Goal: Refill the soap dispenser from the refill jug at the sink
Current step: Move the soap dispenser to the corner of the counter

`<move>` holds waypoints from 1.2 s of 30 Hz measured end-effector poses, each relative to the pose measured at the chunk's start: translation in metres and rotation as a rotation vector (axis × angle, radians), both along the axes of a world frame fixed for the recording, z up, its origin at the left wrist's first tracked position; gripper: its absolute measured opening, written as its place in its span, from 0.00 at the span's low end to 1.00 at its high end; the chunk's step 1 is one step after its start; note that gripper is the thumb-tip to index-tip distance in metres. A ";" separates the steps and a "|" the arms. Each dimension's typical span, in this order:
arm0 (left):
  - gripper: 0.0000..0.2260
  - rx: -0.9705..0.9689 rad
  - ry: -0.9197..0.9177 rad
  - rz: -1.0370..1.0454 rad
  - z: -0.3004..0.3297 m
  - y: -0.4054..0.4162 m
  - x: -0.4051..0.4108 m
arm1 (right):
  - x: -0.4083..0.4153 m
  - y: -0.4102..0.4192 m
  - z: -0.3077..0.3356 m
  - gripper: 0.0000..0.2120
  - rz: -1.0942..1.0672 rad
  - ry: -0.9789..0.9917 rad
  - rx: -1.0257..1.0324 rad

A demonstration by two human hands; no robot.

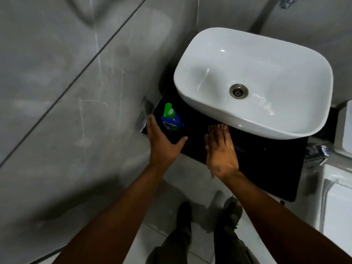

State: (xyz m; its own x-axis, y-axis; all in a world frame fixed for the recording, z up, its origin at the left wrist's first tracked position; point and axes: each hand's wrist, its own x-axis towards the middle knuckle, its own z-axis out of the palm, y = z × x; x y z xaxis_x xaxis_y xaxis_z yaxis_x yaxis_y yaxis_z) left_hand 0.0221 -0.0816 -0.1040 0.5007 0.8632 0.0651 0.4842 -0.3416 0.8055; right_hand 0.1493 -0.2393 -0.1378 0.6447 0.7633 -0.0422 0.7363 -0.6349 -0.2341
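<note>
A blue soap dispenser (171, 121) with a green pump stands upright on the black counter (266, 168), left of the white basin (253, 80). My left hand (163, 141) is open just in front of the dispenser, fingers along its left side and thumb spread below it, apparently not gripping it. My right hand (221, 151) hovers flat and open over the counter in front of the basin, holding nothing. No refill jug is in view.
A grey tiled wall (66, 92) runs close along the left of the counter. A chrome fitting (316, 153) and white fixtures (339, 197) sit at the right. My legs and shoes stand on the pale floor tiles below.
</note>
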 end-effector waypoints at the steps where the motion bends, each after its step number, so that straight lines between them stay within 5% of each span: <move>1: 0.56 -0.049 -0.014 -0.014 0.004 0.006 0.013 | 0.001 -0.004 0.000 0.31 0.047 -0.017 -0.017; 8: 0.37 -0.033 -0.136 0.002 0.015 0.029 0.023 | 0.006 0.007 0.002 0.29 0.131 -0.090 0.014; 13: 0.34 0.080 -0.081 0.106 0.026 0.033 -0.043 | -0.001 0.117 0.008 0.27 0.309 -0.094 -0.050; 16: 0.35 0.010 -0.059 0.138 0.032 0.036 -0.076 | -0.009 0.116 0.005 0.27 0.604 -0.159 -0.082; 21: 0.37 -0.052 -0.046 0.135 0.032 0.023 -0.121 | 0.018 0.085 0.008 0.47 0.718 -0.185 -0.152; 24: 0.37 -0.008 -0.042 0.133 0.028 0.016 -0.130 | 0.006 0.149 0.018 0.34 0.560 -0.122 -0.024; 26: 0.38 -0.004 -0.053 0.130 0.028 0.016 -0.130 | -0.009 0.166 0.021 0.25 0.682 -0.198 0.036; 29: 0.37 -0.042 -0.090 0.104 0.032 0.018 -0.127 | -0.024 0.118 0.004 0.26 0.926 -0.190 0.062; 34: 0.36 -0.119 -0.092 0.089 0.038 0.011 -0.120 | 0.008 0.099 0.005 0.33 0.738 -0.063 0.031; 36: 0.37 -0.124 -0.097 0.084 0.036 0.014 -0.112 | 0.005 0.131 0.013 0.26 0.558 -0.002 0.090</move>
